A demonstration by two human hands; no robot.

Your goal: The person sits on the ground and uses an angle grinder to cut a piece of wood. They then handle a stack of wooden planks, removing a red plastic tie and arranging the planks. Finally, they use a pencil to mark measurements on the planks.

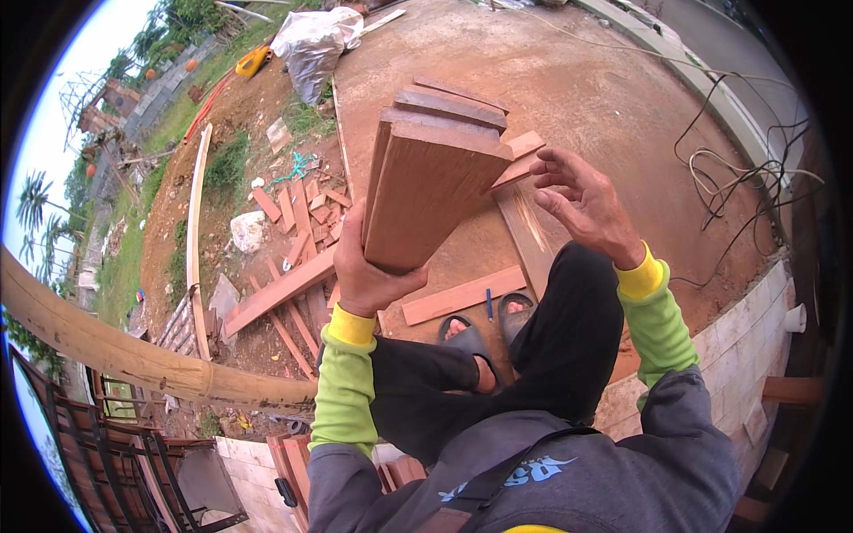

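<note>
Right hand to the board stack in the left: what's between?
In the head view, a reddish board end shows between right hand and board stack, apparently lower down, behind the gap; the hand isn't touching the stack.

Left hand (371,282) grips stacked wooden boards (434,186); right hand (588,202) near, loosely curled.

From where I sit, I can see a stack of reddish-brown wooden boards (435,191) held near its lower end in the left hand (371,282), tilted above the ground, broad face toward me, upper ends stepped unevenly
</note>
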